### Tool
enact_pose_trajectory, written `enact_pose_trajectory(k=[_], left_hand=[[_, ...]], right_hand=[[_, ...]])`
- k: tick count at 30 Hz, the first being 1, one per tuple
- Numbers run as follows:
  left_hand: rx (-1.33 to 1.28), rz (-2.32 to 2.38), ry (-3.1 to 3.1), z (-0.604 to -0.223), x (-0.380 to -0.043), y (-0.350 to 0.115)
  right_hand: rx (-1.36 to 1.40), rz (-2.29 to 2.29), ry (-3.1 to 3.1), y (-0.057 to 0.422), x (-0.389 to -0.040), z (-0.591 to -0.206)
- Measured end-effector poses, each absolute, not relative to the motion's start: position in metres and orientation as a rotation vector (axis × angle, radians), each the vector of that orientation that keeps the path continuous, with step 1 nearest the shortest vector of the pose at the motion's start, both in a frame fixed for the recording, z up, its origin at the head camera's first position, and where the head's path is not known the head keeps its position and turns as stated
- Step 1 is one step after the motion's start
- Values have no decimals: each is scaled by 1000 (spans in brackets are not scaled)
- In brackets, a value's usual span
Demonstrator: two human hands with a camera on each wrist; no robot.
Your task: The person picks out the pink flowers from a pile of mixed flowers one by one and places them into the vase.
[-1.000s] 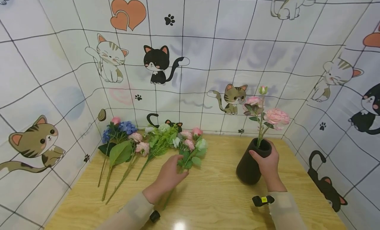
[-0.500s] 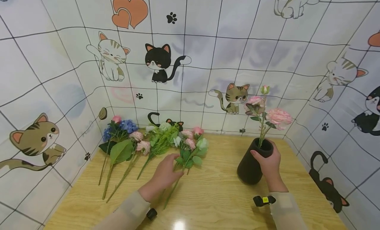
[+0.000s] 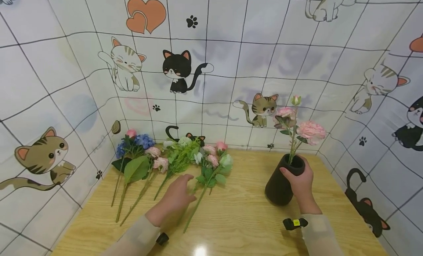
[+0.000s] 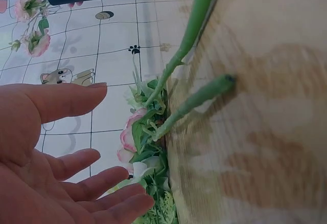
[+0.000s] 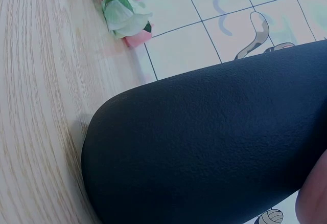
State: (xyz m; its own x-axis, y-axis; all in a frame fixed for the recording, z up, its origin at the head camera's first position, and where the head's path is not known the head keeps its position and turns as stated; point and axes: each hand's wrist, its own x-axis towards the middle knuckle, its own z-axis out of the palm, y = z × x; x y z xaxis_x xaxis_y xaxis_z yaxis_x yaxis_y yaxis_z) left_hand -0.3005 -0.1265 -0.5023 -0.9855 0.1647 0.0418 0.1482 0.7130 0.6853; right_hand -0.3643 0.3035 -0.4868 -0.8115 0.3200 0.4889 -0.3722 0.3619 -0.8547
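Observation:
My right hand (image 3: 302, 182) grips a black vase (image 3: 279, 190) near its rim. The vase leans a little on the table, and its dark side fills much of the right wrist view. Pink artificial flowers (image 3: 310, 131) with a small bud stand in it. My left hand (image 3: 173, 197) hovers left of a green flower stem (image 3: 193, 214), its fingers extended and holding nothing. In the left wrist view, thumb and fingers are spread, apart from two stems, one with a cut end (image 4: 225, 83). That bunch has pink blooms and a pale green rose (image 3: 226, 161) at its head.
Further left on the wooden table (image 3: 244, 219) lie blue hydrangeas (image 3: 144, 140), a large leaf (image 3: 137, 168), pale pink flowers (image 3: 161, 164) and feathery greenery (image 3: 181, 157), stems toward me. A cat-print grid sheet (image 3: 218, 58) walls the table at the back and sides.
My left hand has drawn left and slightly toward me, away from the leaves and stem of the pink and pale green flowers. My right hand keeps its grip on the vase.

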Motion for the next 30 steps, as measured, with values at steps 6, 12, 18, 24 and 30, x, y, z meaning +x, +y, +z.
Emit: enact_pose_trajectory(k=[6,12,18,24,30], left_hand=[[290,1103,2891,-500,-298,-132],[280,1034,2888,-500,-300,-138],[281,980,2877,-496,-300,-141],[265,940,2859,-493,-297,-142],[267,885,2829,-494,-297,-142]], right_hand=[[37,1498,-2025,305,-366,-487],[42,1494,-2031,305,-366,-488],[38,1484,-2046,306,-365,-489],[9,1483,-2062,307,-365,-489],[25,1486,-2057,306,-365,-488]])
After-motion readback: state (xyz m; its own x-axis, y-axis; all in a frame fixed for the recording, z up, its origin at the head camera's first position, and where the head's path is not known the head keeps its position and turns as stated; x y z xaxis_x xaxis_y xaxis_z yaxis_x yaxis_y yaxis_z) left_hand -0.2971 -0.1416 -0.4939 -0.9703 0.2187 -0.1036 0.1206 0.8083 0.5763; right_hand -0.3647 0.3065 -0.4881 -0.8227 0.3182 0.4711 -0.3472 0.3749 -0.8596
